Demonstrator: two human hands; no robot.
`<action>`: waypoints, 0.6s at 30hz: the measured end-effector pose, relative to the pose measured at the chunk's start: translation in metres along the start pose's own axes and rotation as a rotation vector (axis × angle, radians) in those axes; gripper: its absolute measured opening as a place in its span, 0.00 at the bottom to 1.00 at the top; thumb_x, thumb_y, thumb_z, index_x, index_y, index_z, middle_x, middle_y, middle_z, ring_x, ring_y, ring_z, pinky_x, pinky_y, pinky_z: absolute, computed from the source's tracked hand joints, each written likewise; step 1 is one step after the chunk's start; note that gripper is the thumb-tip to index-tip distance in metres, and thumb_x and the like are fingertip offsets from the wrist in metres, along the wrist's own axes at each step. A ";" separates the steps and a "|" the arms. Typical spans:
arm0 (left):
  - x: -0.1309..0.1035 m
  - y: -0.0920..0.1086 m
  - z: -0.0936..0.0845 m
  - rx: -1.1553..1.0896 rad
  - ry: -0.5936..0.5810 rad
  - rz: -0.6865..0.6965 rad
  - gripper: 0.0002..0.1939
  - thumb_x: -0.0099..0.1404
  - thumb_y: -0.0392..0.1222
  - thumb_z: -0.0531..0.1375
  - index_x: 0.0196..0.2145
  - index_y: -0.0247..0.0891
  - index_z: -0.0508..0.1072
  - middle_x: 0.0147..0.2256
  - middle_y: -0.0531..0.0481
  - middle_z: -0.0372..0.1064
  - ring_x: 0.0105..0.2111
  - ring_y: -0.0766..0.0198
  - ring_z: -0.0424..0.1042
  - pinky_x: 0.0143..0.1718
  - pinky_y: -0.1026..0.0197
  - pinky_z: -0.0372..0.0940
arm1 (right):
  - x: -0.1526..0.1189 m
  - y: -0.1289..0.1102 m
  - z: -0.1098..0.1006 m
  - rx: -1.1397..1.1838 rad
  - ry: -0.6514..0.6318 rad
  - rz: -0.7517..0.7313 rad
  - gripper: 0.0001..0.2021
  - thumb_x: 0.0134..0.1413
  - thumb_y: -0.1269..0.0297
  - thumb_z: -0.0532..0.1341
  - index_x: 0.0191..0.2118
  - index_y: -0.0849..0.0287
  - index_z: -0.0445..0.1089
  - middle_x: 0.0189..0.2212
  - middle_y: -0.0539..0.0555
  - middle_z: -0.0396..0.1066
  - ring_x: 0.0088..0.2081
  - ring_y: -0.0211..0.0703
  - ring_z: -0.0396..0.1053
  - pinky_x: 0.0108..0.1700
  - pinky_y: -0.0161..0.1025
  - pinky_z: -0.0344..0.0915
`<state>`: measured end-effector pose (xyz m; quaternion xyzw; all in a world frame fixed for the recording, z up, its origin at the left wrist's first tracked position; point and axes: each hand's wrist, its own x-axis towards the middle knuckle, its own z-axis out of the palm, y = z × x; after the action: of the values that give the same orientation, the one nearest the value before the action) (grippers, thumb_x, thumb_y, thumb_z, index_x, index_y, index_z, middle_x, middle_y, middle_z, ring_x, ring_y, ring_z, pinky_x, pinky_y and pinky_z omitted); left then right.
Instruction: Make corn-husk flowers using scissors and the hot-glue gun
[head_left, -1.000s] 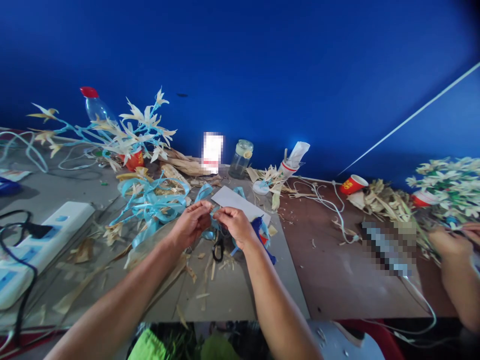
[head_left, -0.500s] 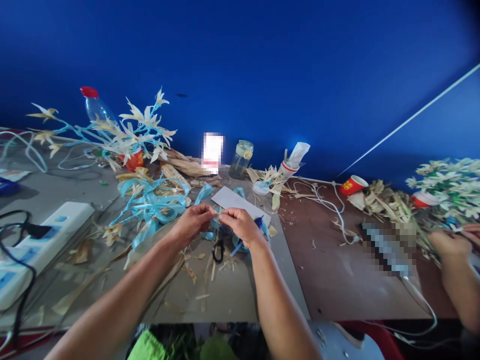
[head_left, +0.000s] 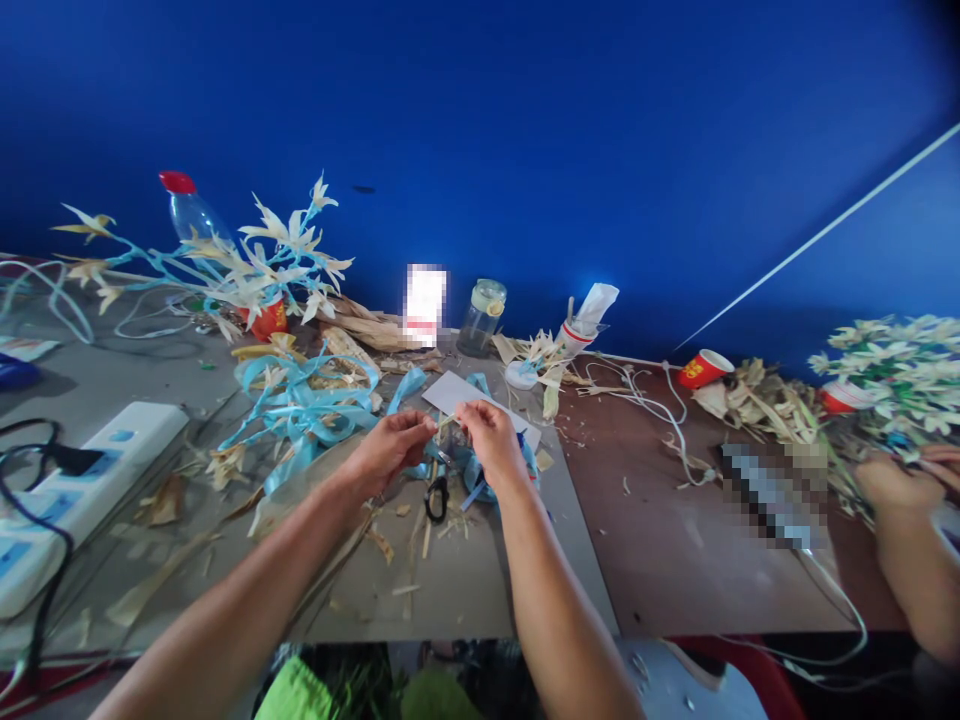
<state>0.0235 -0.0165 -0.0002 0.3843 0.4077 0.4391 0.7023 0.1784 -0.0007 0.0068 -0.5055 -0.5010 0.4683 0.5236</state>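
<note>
My left hand [head_left: 391,448] is closed in a pinch on one end of a small pale strip [head_left: 447,419], which looks like dried husk. Thumb and fingers of my right hand [head_left: 489,436] pinch its other end, a short gap from the left. Below the hands lie scissors with black handles [head_left: 436,500], their blades partly hidden. Light blue ribbon [head_left: 300,410] is heaped left of my hands, and more of it shows behind my right wrist. A white card [head_left: 448,389] lies just behind my fingers.
Husk flowers on blue stems [head_left: 277,235] stand in a red cup [head_left: 268,320] at the back left. A glass jar [head_left: 480,318] is by the wall. A power strip [head_left: 90,490] lies left, a blurred-out phone [head_left: 765,495] right. Another person's hand [head_left: 900,485] works at far right.
My hands have drawn slightly apart, the right one moving up and a little to the right. The pale strip between them now shows more clearly.
</note>
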 end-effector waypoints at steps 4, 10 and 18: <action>-0.002 0.007 0.001 -0.199 0.033 0.020 0.14 0.51 0.44 0.67 0.28 0.34 0.67 0.19 0.60 0.53 0.14 0.79 0.48 0.16 0.72 0.50 | 0.005 0.000 0.000 0.242 0.244 0.043 0.19 0.46 0.46 0.58 0.24 0.59 0.67 0.17 0.45 0.59 0.19 0.32 0.52 0.23 0.33 0.50; -0.004 0.014 0.001 -0.351 0.093 0.023 0.12 0.51 0.41 0.66 0.26 0.33 0.66 0.18 0.61 0.53 0.13 0.81 0.44 0.15 0.72 0.50 | -0.003 -0.003 0.008 0.203 -0.023 0.132 0.14 0.41 0.53 0.63 0.25 0.61 0.72 0.17 0.46 0.60 0.20 0.31 0.52 0.23 0.32 0.47; -0.007 0.005 0.010 -0.209 0.005 -0.014 0.15 0.50 0.45 0.67 0.27 0.34 0.67 0.17 0.62 0.48 0.14 0.79 0.46 0.15 0.72 0.48 | -0.010 -0.004 0.019 0.149 -0.066 0.018 0.11 0.42 0.56 0.63 0.26 0.60 0.70 0.17 0.44 0.58 0.21 0.32 0.50 0.25 0.32 0.50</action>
<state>0.0291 -0.0229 0.0096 0.3048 0.3642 0.4751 0.7407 0.1590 -0.0101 0.0102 -0.4540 -0.4773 0.5252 0.5388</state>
